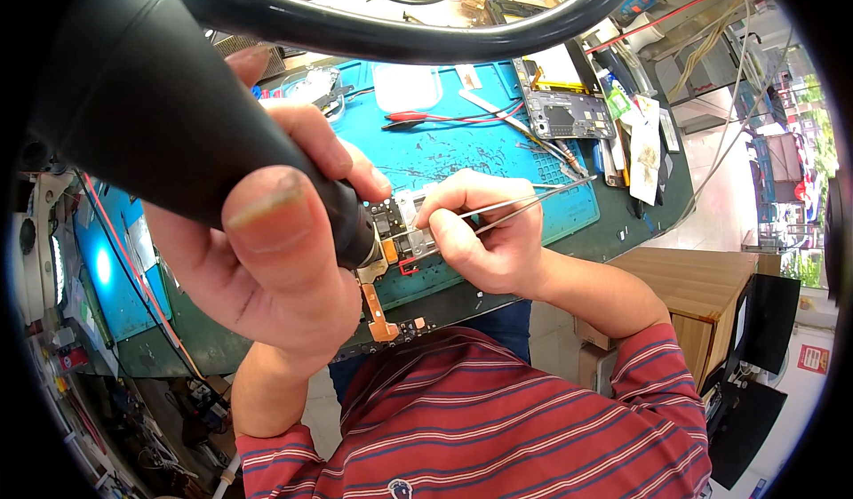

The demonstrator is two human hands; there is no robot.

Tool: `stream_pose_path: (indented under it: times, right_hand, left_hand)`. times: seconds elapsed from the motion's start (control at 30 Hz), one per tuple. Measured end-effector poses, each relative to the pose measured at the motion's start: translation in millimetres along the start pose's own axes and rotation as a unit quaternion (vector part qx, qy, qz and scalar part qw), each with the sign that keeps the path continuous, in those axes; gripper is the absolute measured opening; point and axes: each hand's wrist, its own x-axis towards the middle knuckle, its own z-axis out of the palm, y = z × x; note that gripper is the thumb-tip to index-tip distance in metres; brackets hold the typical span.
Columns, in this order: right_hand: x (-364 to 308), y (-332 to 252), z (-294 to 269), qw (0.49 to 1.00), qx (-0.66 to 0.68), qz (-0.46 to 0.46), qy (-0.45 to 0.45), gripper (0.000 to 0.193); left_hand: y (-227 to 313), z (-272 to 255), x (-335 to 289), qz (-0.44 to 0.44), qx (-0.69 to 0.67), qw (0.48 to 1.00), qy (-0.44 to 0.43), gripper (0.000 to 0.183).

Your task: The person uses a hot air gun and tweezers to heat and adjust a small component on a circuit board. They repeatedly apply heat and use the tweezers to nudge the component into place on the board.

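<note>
My left hand [293, 268] is wrapped round the thick black handle of a hot air gun [124, 99], close to the camera. Its metal nozzle tilts down toward a small phone circuit board [387, 219] on the bench. Between the thumb and fingers of my right hand [493, 232] is a pair of metal tweezers [533, 202], the tips at the board's right side. A silvery metal holder [416, 239] sits beside the board, partly behind my fingers. An orange flex cable [377, 308] runs from the board toward the near bench edge. The nozzle's end is partly hidden.
A blue repair mat [418, 157] covers much of the bench. Toward the back lie red and black test leads [444, 119], a clear plastic box [407, 88] and an opened phone frame [569, 112]. A black hose [426, 46] arches overhead. A wooden cabinet [657, 277] stands at right.
</note>
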Motion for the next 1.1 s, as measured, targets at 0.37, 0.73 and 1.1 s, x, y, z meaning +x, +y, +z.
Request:
stream_pose_path:
  times: [0.37,0.73,1.1]
  right_hand:
    - [-1.1,-5.4,-2.4,0.999,0.004,0.043,-0.02,0.01]
    - [-0.5,1.2,0.8,1.0,-0.01,0.005,0.0,0.006]
    - [0.7,-2.2,-0.4,1.0,-0.018,0.018,-0.012,0.006]
  left_hand:
    - [-0.7,-0.3,0.9,-0.005,-0.006,1.0,-0.002,0.065]
    - [-0.4,-0.1,1.0,-0.017,-0.02,1.0,-0.006,0.066]
    - [-0.9,0.3,0.6,-0.01,-0.024,1.0,-0.007,0.065]
